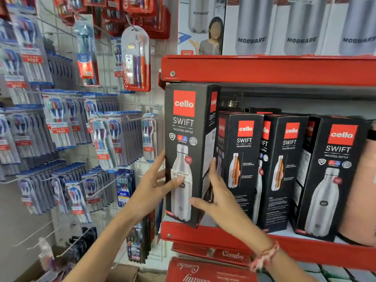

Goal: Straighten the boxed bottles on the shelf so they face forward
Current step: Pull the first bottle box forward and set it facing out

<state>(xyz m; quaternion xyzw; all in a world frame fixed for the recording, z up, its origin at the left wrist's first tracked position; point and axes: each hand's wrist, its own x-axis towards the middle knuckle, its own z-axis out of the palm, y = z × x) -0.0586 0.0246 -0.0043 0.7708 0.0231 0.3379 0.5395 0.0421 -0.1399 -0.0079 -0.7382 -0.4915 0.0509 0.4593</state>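
The tall box (188,151) stands on the shelf (264,239) between both hands, left hand (154,186) and right hand (218,198) half-open, clasping its sides.

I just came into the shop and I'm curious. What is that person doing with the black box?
A person is holding the tall black bottle box at the left end of the red shelf with both hands. The left hand grips its left edge, and the right hand holds its right side. Its front faces forward. Three smaller boxes beside it stand angled.
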